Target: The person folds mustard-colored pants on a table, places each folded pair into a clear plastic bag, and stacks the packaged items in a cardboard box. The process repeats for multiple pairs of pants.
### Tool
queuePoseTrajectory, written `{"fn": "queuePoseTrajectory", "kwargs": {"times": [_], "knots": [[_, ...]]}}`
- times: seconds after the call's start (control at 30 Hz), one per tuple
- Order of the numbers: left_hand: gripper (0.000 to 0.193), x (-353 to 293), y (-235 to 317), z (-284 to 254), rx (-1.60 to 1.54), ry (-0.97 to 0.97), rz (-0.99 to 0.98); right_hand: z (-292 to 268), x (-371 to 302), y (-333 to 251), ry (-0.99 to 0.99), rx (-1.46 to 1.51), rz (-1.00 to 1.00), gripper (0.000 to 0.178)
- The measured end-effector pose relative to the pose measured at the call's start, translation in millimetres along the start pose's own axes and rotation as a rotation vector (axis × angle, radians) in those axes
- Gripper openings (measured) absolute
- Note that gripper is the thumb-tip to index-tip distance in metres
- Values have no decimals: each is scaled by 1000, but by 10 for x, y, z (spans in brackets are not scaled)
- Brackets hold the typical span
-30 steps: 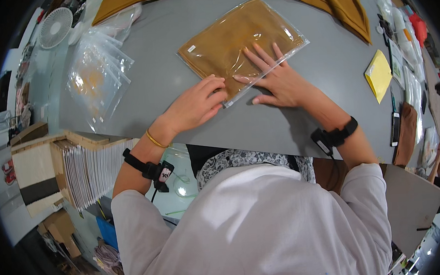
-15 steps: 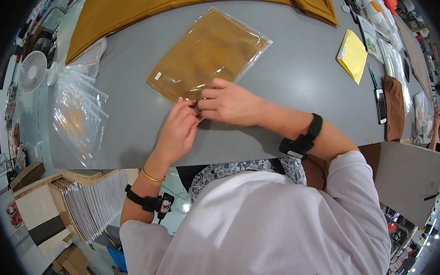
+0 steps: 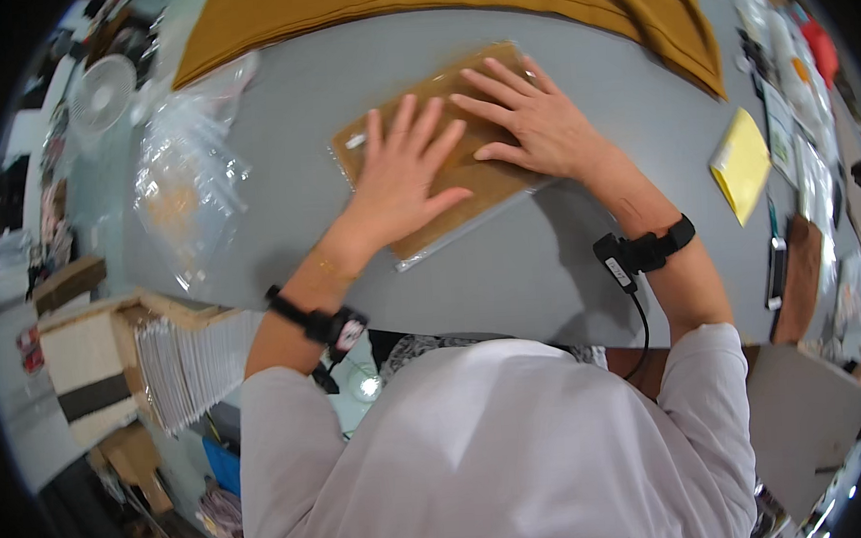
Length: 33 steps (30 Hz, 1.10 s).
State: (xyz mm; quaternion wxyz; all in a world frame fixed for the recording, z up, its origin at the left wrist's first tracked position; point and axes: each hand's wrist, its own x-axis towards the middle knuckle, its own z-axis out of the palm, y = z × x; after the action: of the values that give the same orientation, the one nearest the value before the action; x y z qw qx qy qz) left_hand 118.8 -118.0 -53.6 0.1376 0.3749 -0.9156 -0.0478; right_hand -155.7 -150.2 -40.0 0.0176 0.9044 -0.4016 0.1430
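A clear plastic bag (image 3: 447, 215) with a folded mustard-brown garment inside lies flat on the grey table (image 3: 509, 275). My left hand (image 3: 401, 178) rests palm down on its left part, fingers spread. On the upper right part of the bag lies my right hand (image 3: 540, 122), also flat with its fingers apart. Both hands press on the plastic and hold nothing. A small white label (image 3: 356, 140) shows near the bag's left corner. My hands hide much of the middle of the bag.
A larger mustard garment (image 3: 455, 0) covers the far edge of the table. Several clear plastic bags (image 3: 179, 204) are piled at the left, near a white fan (image 3: 105, 91). To the right are a folded yellow sheet (image 3: 742, 165), a phone (image 3: 776, 275) and a brown strip (image 3: 799, 269).
Both hands have let go of the bag's near edge, spread out and moved onto its top. The bag has turned slightly. The whole view has shifted, so table items appear further right.
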Motion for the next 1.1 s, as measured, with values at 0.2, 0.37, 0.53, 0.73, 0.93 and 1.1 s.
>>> {"fn": "queuePoseTrajectory", "kwargs": {"times": [0.2, 0.37, 0.53, 0.73, 0.93, 1.1], "knots": [[73, 118, -245, 204, 37, 211, 103, 291, 124, 79, -66, -96, 37, 73], [52, -502, -226, -215, -171, 465, -54, 357, 189, -114, -232, -168, 220, 71], [33, -2726, 529, -247, -323, 415, -422, 392, 341, -944, -183, -3, 37, 73], [76, -3107, 1163, 326, -1360, 457, -1122, 463, 790, -2467, -248, 312, -302, 70], [60, -4108, 500, -1305, -1648, 1512, -580, 393, 1061, -2220, -335, 666, -134, 53], [55, -5059, -189, -2801, -1198, 1588, -463, 445, 881, -1834, -373, 631, -106, 46]]}}
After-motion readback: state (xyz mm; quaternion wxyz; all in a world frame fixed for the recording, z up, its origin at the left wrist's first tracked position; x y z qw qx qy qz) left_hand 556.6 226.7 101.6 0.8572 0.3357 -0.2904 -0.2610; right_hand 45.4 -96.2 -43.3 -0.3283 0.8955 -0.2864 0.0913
